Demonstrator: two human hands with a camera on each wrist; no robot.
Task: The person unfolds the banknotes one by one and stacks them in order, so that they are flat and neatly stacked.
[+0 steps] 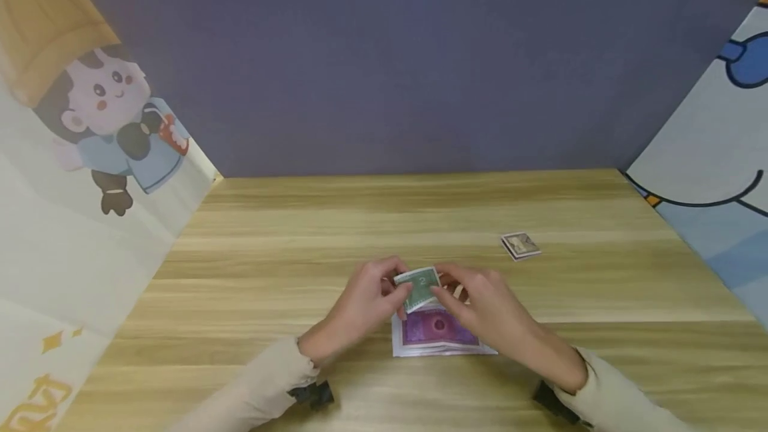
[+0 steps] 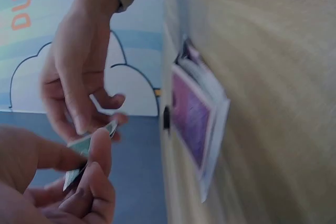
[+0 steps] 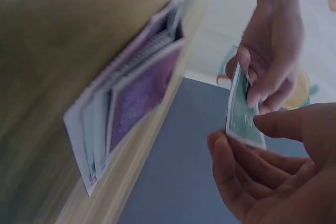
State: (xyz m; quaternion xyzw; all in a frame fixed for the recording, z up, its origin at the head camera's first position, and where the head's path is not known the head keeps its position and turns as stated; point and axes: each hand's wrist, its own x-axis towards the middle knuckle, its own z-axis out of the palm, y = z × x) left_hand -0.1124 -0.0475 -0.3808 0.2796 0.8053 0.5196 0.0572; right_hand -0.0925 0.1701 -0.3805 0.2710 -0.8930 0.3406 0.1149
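Observation:
Both hands hold a small folded green banknote (image 1: 418,289) marked with a 2, raised over the table. My left hand (image 1: 370,292) pinches its left end, thumb on the face and fingers behind. At the other end my right hand (image 1: 489,302) has its thumb against the face and fingers at the back edge, as the right wrist view shows. Just below the hands lies a stack of purple banknotes (image 1: 441,331), partly covered by the right hand in the head view. In the right wrist view, the purple stack (image 3: 142,93) shows several loose, slightly fanned layers.
A folded brownish banknote (image 1: 521,245) lies farther back on the wooden table (image 1: 270,239), right of the hands. A dark blue-grey panel (image 1: 384,65) rises behind the table. Cartoon-printed walls (image 1: 36,219) stand at both sides.

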